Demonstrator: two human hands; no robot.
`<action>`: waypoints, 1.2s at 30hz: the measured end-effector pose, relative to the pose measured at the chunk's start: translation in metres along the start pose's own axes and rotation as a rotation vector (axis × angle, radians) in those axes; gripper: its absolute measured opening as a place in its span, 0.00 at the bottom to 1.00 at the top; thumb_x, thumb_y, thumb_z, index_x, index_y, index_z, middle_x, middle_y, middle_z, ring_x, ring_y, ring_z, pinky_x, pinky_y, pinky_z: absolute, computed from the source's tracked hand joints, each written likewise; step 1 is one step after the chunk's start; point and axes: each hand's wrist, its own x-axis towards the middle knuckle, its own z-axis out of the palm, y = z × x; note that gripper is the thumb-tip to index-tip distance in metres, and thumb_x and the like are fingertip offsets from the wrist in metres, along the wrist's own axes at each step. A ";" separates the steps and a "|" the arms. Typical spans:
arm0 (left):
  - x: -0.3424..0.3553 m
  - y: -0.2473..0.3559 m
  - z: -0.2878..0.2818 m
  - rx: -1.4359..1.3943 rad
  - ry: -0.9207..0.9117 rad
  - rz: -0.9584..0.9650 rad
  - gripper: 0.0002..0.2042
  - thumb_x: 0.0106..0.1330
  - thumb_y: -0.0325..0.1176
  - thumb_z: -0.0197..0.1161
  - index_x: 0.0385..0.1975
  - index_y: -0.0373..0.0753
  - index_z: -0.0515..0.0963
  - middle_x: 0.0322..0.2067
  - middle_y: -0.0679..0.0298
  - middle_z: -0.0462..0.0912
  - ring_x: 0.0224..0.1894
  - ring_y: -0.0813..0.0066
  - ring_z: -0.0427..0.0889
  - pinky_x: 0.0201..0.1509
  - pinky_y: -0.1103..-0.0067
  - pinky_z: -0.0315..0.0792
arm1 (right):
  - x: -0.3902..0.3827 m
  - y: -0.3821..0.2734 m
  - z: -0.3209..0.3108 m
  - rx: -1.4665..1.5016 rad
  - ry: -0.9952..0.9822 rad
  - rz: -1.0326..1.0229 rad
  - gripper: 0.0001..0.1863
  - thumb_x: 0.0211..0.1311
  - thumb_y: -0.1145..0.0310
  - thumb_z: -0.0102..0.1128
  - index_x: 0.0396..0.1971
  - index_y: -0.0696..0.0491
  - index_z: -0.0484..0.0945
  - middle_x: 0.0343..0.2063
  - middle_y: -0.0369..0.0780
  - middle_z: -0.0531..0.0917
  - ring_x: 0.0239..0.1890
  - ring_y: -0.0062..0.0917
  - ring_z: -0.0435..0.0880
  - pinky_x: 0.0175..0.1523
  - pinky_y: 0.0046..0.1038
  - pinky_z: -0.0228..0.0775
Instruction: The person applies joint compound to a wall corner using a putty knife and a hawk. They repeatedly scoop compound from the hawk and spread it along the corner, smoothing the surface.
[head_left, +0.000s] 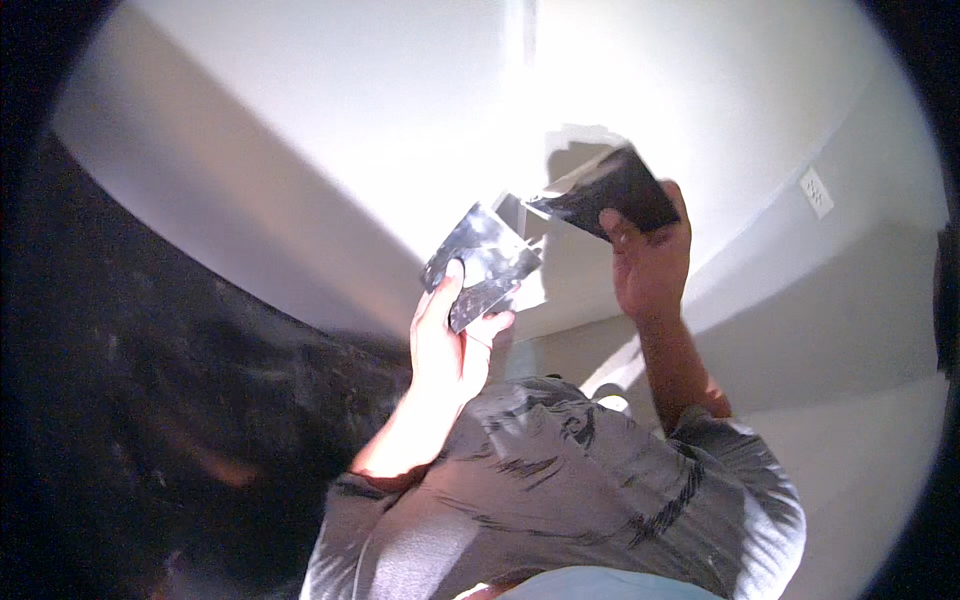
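My left hand (440, 350) is closed on a shiny, smudged metal plate tool (485, 255), held tilted at the middle of the view. My right hand (650, 270), higher and to the right, grips a dark flat wide-bladed tool (610, 180), its thin edge angled down-left toward the metal plate. I cannot tell whether the two tools touch. Both are in front of a brightly lit white wall (700, 90) with a vertical seam behind them, and the right tool's shadow falls on it. The handles are mostly hidden by the tools and my fingers.
A white wall outlet plate (814, 191) is at the upper right. A dark, scuffed surface (170, 410) fills the lower left, below a pale wall with a long shadow band. My grey shirt (560, 480) fills the bottom middle, with a pale surface to its right.
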 end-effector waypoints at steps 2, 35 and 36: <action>0.001 -0.006 0.010 -0.019 -0.076 -0.060 0.19 0.73 0.38 0.62 0.57 0.33 0.71 0.48 0.54 0.84 0.49 0.68 0.87 0.42 0.76 0.87 | -0.010 0.003 -0.001 -0.166 -0.167 -0.232 0.13 0.64 0.85 0.61 0.47 0.59 0.80 0.49 0.48 0.85 0.52 0.36 0.87 0.59 0.40 0.81; 0.047 -0.091 -0.081 0.248 -0.078 -0.540 0.17 0.77 0.44 0.58 0.55 0.39 0.78 0.47 0.63 0.87 0.49 0.70 0.86 0.46 0.68 0.82 | -0.084 0.044 -0.102 -0.195 0.348 0.596 0.18 0.70 0.71 0.60 0.56 0.63 0.76 0.47 0.45 0.86 0.49 0.26 0.85 0.57 0.26 0.75; 0.048 -0.099 -0.081 0.239 -0.130 -0.566 0.17 0.77 0.44 0.58 0.55 0.39 0.78 0.47 0.63 0.87 0.49 0.70 0.86 0.46 0.68 0.82 | -0.082 0.039 -0.106 -0.367 0.244 0.622 0.19 0.69 0.70 0.62 0.56 0.62 0.77 0.45 0.43 0.86 0.47 0.24 0.85 0.52 0.23 0.76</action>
